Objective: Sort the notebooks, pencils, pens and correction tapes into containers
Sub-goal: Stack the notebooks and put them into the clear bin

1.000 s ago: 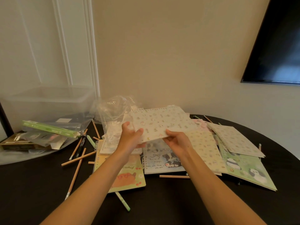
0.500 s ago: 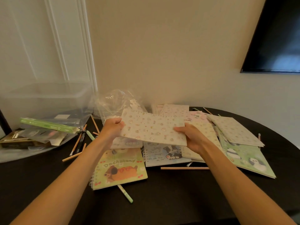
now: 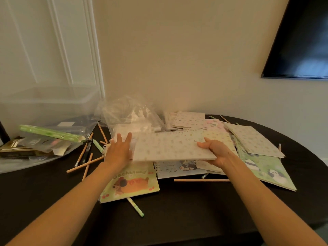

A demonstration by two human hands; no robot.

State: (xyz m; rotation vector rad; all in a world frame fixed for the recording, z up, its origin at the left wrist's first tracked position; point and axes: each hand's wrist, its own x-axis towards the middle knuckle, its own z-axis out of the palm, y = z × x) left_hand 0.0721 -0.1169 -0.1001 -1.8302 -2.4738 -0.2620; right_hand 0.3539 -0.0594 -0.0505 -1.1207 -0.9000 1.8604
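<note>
Pinching one notebook [image 3: 170, 146] by its right end in the right hand [image 3: 215, 151], long axis crosswise, left hand [image 3: 119, 151] splayed open at its left end.

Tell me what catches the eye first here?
The pale patterned notebook lifted mid-scene draws the eye: the right hand grips its right edge, the left hand lies open at its left edge. Beneath, a yellow dachshund notebook lies nearest on the dark table, wooden pencils scattered to its left, a clear bin far left.

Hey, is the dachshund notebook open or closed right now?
Closed. The dachshund notebook lies flat on the table, its printed front cover facing up.
</note>
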